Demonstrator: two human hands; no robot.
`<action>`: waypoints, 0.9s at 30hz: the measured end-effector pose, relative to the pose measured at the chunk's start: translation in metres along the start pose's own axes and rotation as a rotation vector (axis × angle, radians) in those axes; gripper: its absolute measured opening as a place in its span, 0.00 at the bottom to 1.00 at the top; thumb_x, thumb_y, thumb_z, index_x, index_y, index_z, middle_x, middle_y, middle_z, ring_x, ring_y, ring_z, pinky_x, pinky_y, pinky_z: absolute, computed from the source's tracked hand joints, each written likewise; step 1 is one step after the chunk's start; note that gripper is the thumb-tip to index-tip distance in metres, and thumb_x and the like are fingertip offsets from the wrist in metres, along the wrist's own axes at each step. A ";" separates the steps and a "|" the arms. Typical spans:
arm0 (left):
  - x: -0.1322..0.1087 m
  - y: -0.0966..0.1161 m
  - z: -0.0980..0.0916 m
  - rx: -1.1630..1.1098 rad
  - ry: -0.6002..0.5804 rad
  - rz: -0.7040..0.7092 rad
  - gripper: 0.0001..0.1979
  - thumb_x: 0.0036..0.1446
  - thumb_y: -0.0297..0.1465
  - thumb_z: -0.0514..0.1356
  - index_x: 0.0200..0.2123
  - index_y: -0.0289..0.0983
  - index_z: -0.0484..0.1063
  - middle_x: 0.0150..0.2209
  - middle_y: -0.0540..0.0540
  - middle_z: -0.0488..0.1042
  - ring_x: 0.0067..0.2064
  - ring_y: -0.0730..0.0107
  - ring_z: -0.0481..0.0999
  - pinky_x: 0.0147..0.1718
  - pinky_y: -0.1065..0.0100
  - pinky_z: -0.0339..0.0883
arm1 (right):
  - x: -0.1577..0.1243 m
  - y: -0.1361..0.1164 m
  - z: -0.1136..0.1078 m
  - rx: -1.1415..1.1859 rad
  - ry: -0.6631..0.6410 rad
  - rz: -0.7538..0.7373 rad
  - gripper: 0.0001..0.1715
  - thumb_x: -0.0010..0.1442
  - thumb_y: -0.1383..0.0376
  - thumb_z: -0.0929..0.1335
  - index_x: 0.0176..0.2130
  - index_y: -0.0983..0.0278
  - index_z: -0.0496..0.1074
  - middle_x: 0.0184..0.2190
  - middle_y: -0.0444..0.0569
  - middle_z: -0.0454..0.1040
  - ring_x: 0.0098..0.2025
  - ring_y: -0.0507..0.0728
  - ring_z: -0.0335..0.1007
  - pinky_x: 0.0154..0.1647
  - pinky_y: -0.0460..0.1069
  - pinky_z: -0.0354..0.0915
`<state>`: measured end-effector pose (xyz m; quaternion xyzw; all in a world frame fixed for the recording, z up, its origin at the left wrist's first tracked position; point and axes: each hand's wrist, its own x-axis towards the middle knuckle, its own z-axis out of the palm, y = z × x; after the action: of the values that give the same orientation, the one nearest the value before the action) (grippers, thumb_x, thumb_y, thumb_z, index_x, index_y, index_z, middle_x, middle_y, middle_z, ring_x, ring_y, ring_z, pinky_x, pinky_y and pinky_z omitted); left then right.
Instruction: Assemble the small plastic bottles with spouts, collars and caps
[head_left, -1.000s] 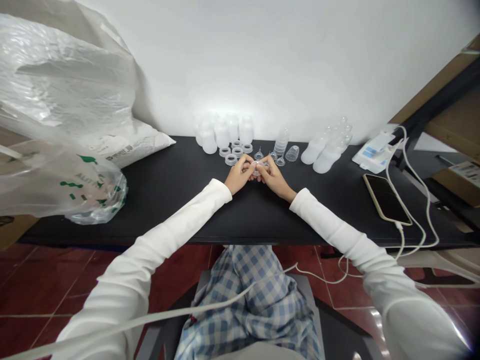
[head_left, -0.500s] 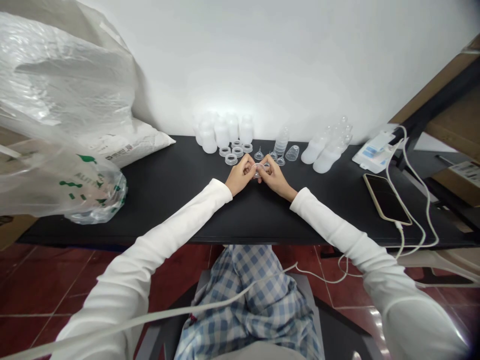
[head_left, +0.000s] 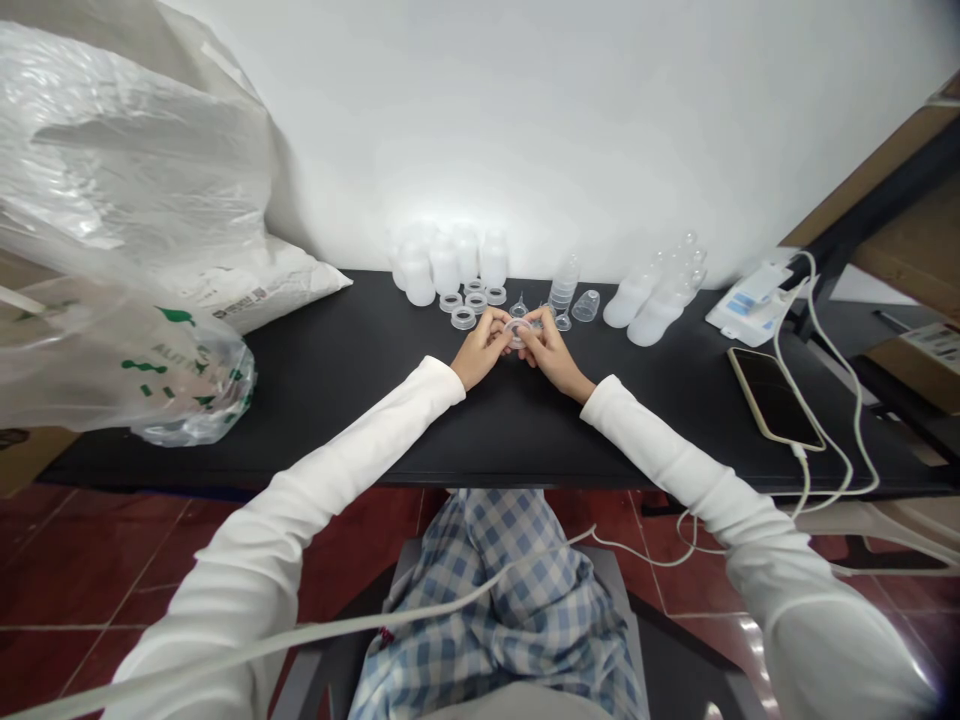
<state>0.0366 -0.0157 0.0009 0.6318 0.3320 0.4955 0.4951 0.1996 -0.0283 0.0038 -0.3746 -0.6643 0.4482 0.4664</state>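
My left hand (head_left: 481,350) and my right hand (head_left: 551,352) meet over the table, both closed on the rim of a clear bottle collar ring (head_left: 518,326). Whether a nipple sits inside the ring is hidden by my fingers. Just left of my hands lie several loose collar rings (head_left: 463,318). Behind and beside my right hand stand several clear bottle nipples (head_left: 562,322). A stack of clear caps (head_left: 564,284) rises behind them, with a single tilted cap (head_left: 586,306) at its right.
Frosted baby bottles (head_left: 444,264) cluster near the wall; more bottles with clear tops (head_left: 654,312) lie at the right. A phone (head_left: 775,398) with a cable and a white-and-blue pack (head_left: 750,302) are far right. Plastic bags (head_left: 187,370) crowd the left end of the black table (head_left: 360,420).
My fingers have shifted and turned the collar ring, so its round face now shows more between my thumbs. The arms and the things on the table look the same.
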 end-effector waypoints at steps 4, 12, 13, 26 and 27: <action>0.001 -0.003 0.001 -0.008 -0.006 -0.002 0.15 0.58 0.38 0.67 0.38 0.39 0.64 0.27 0.54 0.74 0.28 0.76 0.74 0.32 0.72 0.66 | 0.001 0.003 -0.001 -0.010 0.021 0.011 0.29 0.61 0.38 0.66 0.41 0.57 0.56 0.21 0.35 0.65 0.19 0.48 0.57 0.19 0.45 0.51; 0.001 -0.012 0.001 0.033 0.023 -0.002 0.12 0.55 0.31 0.67 0.36 0.39 0.64 0.23 0.57 0.69 0.25 0.78 0.70 0.28 0.74 0.62 | 0.000 0.002 0.002 -0.148 0.054 -0.038 0.26 0.62 0.41 0.66 0.36 0.58 0.58 0.19 0.38 0.66 0.20 0.50 0.62 0.23 0.47 0.56; 0.001 -0.012 0.000 0.036 0.025 -0.004 0.12 0.55 0.30 0.66 0.36 0.39 0.64 0.23 0.58 0.68 0.25 0.79 0.69 0.28 0.74 0.62 | 0.000 0.002 0.002 -0.167 0.045 -0.035 0.26 0.63 0.41 0.66 0.36 0.58 0.57 0.19 0.37 0.66 0.20 0.50 0.62 0.23 0.48 0.56; 0.000 -0.008 0.000 0.097 0.023 0.003 0.10 0.56 0.25 0.63 0.35 0.39 0.62 0.21 0.59 0.66 0.24 0.79 0.68 0.28 0.73 0.60 | 0.005 0.006 -0.002 -0.021 -0.067 -0.007 0.29 0.59 0.39 0.69 0.38 0.57 0.56 0.25 0.41 0.71 0.25 0.52 0.67 0.25 0.48 0.62; 0.000 -0.008 0.000 0.085 0.015 -0.005 0.10 0.57 0.26 0.63 0.36 0.39 0.62 0.22 0.58 0.67 0.24 0.78 0.68 0.29 0.73 0.61 | 0.005 0.006 -0.002 -0.018 -0.064 -0.003 0.29 0.59 0.39 0.69 0.38 0.57 0.56 0.25 0.41 0.71 0.25 0.52 0.67 0.24 0.48 0.61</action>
<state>0.0372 -0.0136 -0.0063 0.6478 0.3580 0.4845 0.4663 0.2006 -0.0216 -0.0004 -0.3632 -0.6833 0.4535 0.4422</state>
